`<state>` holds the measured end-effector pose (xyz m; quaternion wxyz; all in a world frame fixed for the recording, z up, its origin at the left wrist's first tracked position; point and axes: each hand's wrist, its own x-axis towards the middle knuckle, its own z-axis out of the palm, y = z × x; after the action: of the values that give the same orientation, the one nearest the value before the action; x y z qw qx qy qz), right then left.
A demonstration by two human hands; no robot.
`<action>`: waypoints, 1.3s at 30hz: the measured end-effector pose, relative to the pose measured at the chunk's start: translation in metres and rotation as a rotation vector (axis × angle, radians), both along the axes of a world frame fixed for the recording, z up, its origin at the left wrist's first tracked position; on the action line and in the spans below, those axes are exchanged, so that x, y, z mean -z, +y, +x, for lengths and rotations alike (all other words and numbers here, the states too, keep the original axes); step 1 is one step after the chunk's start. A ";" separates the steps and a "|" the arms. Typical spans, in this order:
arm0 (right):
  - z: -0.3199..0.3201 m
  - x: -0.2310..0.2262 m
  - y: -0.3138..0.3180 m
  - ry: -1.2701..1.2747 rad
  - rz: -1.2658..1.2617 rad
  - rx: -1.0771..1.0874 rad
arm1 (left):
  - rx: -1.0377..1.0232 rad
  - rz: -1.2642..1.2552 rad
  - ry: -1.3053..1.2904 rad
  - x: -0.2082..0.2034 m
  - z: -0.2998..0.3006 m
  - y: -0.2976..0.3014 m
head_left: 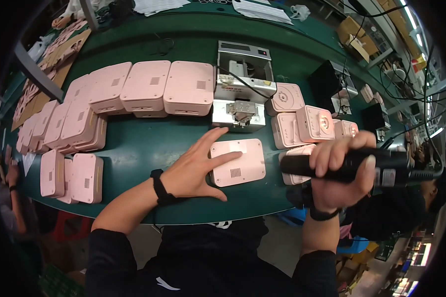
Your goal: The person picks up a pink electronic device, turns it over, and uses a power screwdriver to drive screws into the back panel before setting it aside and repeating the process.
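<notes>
A pink plastic case [251,167] lies on the green bench in front of me, with a small vent grille and screw holes on its upper face. My left hand [195,166] is spread out beside it, the index finger resting on a pale patch near its middle. In my right hand [339,190], the fingers wrap round a black electric screwdriver [366,166], held raised to the right of the case. A cord leaves its right end. Its tip cannot be made out.
A grey metal screw feeder [240,94] stands behind the case. Stacked pink cases [191,89] line the left side. Pink cases with round parts [287,131] sit at the right, partly behind the screwdriver. Black boxes [332,84] stand farther right, among hanging cables [428,109].
</notes>
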<state>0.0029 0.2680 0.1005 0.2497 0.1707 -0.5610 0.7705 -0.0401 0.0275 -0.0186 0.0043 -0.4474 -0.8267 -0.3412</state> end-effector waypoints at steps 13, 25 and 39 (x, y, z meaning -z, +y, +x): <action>-0.107 0.007 -0.043 -0.049 0.233 0.065 | -0.099 0.102 -0.212 0.018 -0.015 -0.024; -0.087 0.014 -0.025 -0.190 0.186 0.043 | -0.084 0.096 -0.215 0.024 -0.022 -0.027; -0.087 0.048 -0.014 -0.143 0.131 -0.019 | -0.130 0.048 -0.179 0.022 -0.018 -0.024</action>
<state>-0.0840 0.2539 0.0527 0.1902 0.1366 -0.6250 0.7447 -0.0586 0.0031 -0.0405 -0.0368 -0.3605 -0.8426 -0.3983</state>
